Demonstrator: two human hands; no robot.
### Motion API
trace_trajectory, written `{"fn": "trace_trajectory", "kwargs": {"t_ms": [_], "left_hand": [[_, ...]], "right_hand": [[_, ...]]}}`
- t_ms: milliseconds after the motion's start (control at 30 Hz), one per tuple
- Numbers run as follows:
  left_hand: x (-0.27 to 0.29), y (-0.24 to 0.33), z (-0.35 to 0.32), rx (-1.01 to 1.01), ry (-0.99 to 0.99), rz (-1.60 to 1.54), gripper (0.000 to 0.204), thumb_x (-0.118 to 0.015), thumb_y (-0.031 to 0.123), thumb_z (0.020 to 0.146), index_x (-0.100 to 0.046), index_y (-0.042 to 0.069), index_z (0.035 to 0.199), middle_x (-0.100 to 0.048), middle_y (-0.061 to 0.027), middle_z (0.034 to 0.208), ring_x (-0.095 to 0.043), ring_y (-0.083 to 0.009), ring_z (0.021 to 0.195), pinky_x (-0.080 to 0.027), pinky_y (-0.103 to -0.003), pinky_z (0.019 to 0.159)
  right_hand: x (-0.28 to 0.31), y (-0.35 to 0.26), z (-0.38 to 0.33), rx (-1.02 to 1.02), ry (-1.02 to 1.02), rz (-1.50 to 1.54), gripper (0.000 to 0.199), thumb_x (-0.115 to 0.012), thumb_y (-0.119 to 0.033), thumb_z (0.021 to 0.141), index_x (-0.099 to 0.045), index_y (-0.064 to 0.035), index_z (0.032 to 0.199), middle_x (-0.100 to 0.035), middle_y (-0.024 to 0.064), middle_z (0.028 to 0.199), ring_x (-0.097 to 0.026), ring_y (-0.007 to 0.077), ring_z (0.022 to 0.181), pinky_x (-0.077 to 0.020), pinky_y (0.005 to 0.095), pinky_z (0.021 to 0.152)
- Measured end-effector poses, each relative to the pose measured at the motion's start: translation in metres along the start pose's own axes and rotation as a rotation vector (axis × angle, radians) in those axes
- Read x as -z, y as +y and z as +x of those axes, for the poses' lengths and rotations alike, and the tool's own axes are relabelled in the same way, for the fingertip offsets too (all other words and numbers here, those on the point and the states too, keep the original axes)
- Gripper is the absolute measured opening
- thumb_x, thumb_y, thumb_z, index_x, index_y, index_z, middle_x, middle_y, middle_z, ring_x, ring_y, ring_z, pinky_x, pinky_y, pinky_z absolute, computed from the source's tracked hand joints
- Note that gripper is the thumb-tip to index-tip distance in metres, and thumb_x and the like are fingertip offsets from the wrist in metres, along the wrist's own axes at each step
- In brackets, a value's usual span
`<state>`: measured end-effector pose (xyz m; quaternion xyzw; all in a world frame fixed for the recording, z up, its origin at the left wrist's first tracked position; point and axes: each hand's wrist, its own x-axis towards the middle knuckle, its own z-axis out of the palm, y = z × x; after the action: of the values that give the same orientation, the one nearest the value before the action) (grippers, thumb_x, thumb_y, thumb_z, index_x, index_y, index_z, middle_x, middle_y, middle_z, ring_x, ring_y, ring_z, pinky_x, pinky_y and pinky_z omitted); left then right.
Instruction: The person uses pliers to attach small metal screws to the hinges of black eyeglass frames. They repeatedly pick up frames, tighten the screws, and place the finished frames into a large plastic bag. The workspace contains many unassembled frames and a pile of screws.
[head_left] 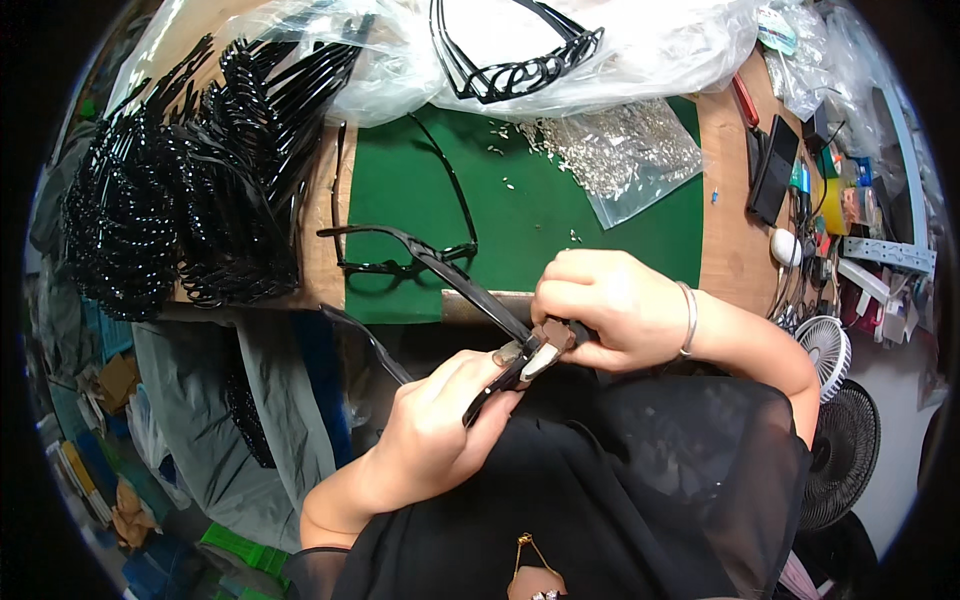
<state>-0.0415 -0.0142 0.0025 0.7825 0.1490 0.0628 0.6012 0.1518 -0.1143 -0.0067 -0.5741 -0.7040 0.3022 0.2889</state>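
Observation:
My left hand [440,430] grips the temple arm of a black eyeglass frame [420,250], which stretches from the green mat [600,230] down toward my lap. My right hand [610,305] is closed around a small tool [548,345] with a metal tip, pressed against the hinge end of the arm between both hands. The frame's front lies over the mat's near left part. Another black temple arm [365,340] hangs off the table edge beside my left hand.
A large heap of black frames [190,190] covers the table's left side. A clear bag of small metal parts [625,155] lies on the mat, more frames in plastic bags [520,55] behind. Phone [775,165], cluttered items and two fans [830,350] stand at right.

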Motion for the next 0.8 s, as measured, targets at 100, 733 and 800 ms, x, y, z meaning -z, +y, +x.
{"fn": "trace_trajectory", "kwargs": {"t_ms": [100,733,800], "left_hand": [[-0.003,-0.001,0.004,-0.11,-0.009,0.112,0.025,-0.062,-0.004,0.07,-0.054,-0.004,0.094,-0.057,-0.0143,0.081,-0.058,-0.0299,0.065,-0.048,-0.032,0.056],[0.025,-0.06,0.066,-0.237,0.02,0.986,0.044,-0.066,0.018,0.072,-0.047,0.005,0.109,-0.052,-0.0105,0.093,-0.055,-0.0279,0.075,-0.046,-0.036,0.067],[0.027,-0.082,0.074,-0.116,-0.073,1.098,0.05,-0.068,0.024,0.069,-0.044,0.005,0.11,-0.05,-0.0108,0.088,-0.057,-0.0279,0.074,-0.049,-0.035,0.06]], "right_hand": [[-0.008,0.007,-0.007,0.006,0.083,-0.2,0.02,-0.064,-0.018,0.069,-0.048,-0.0066,0.073,-0.049,0.0087,0.07,-0.051,0.0252,0.064,-0.0428,0.034,0.057],[-0.014,0.016,-0.042,-0.433,0.183,0.019,0.017,-0.064,-0.014,0.07,-0.051,-0.0054,0.077,-0.052,0.0095,0.071,-0.052,0.027,0.069,-0.0423,0.035,0.062],[-0.013,0.014,-0.044,-0.37,0.201,0.002,0.017,-0.064,-0.015,0.071,-0.05,-0.0056,0.074,-0.051,0.0096,0.069,-0.052,0.0268,0.067,-0.0418,0.035,0.061]]}}
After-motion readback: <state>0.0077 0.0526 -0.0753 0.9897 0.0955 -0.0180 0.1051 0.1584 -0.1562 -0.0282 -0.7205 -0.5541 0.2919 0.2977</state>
